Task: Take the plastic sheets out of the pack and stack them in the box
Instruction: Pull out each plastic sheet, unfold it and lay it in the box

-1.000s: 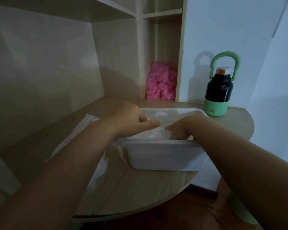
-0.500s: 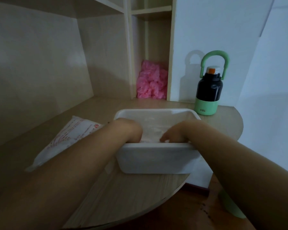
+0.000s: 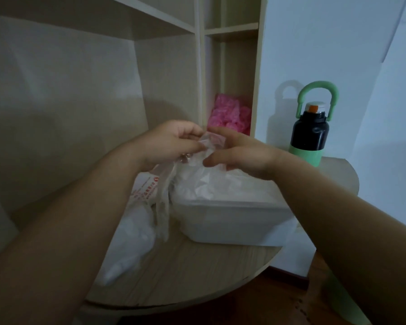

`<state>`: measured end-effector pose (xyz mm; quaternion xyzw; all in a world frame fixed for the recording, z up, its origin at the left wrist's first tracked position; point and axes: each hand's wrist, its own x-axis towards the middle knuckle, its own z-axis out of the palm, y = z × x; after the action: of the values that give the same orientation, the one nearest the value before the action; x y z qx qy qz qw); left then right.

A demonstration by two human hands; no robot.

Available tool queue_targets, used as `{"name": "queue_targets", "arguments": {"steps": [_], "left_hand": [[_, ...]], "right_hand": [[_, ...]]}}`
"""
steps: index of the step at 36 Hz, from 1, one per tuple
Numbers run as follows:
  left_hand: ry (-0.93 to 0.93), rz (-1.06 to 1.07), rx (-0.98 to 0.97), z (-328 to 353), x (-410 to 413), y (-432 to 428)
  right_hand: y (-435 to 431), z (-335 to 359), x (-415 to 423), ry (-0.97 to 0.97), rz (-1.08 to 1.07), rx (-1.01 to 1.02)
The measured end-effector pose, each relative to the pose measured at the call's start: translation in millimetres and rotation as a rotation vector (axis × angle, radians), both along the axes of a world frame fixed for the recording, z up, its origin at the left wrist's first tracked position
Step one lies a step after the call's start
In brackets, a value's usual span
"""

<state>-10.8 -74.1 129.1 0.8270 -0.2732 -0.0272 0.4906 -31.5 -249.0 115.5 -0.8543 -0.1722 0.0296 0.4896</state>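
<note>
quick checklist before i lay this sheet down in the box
1. Sheet held: ok, left hand pinches it, right hand curls round its end.
2. Sheet spread flat: not ok, it is bunched, with a tail hanging left of the box.
3. Tail free of the pack: cannot tell, they overlap in view.
4. Box open, under the hands: ok.
5. Stack in the box lying flat: not ok, it puffs above the rim.
6. Bottle out of the way: ok, upright behind the box, apart.
</note>
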Motion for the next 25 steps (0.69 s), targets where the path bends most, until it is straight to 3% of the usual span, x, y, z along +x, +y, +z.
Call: {"name": "queue_targets", "arguments": {"steps": [4,8,14,21,25], "left_hand": [[0.037,-0.039,-0.134,2.2,-3.6,9.8],[-0.045,0.099,-0.092,3.0,-0.3,21.5],[-0.111,0.316,-0.132,-3.8,5.9,26.4],[-0.002,0.176,-0.046,-9.5,-1.5,15.2],[0.009,0.243,-0.149,-12.8,2.0,15.6]], "right_hand": [[8.9,5.1,-6.3,-0.146,-0.080,0.101],[5.3,8.0,-5.4,-0.059,-0.123,0.263],[-2.4,0.7,-0.7,0.056,-0.148,0.216],[-1.6,-4.3,-1.2,0.011,-0.139,0.288],[-4.0,-3.5,-4.4,0.064,-0.092,0.261]]}}
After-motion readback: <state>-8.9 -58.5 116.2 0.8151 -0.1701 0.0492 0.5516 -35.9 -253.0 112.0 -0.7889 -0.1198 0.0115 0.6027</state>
